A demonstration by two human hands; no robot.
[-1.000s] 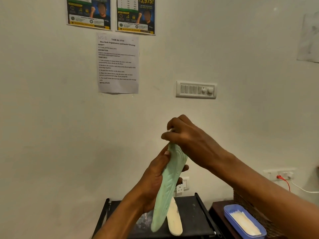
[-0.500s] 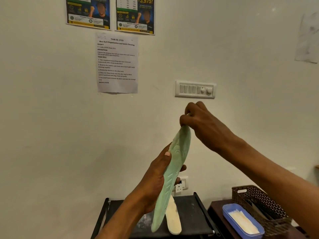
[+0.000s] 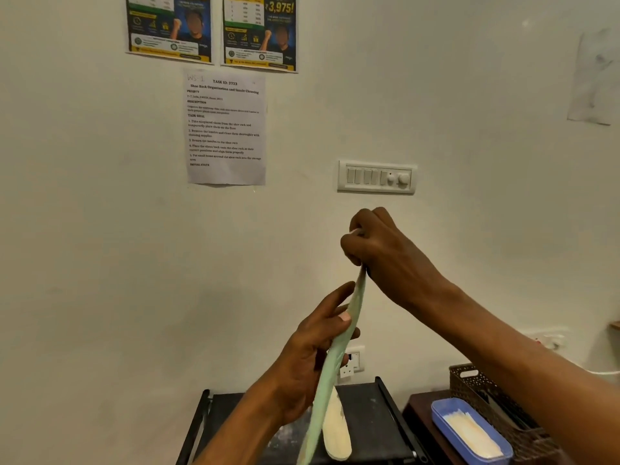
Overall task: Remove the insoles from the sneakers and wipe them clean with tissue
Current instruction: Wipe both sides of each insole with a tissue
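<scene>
I hold a pale green insole [image 3: 330,367] upright and nearly edge-on in front of the wall. My left hand [image 3: 312,357] grips it around the middle, thumb on the near face. My right hand [image 3: 379,250] is curled at the insole's top tip, and a small white bit of tissue [image 3: 354,231] shows between its fingers. A second, cream insole [image 3: 337,431] lies on the black rack [image 3: 372,407] below, partly hidden by the green one. No sneakers are in view.
A blue tray [image 3: 439,411] holding white tissues sits on a dark side table at lower right, with a brown woven basket [image 3: 469,377] behind it. The wall carries a switch panel [image 3: 375,177], a task sheet and posters.
My right hand slid up the green insole from its upper part to the top tip. The insole turned more edge-on. My left hand kept its grip at the middle.
</scene>
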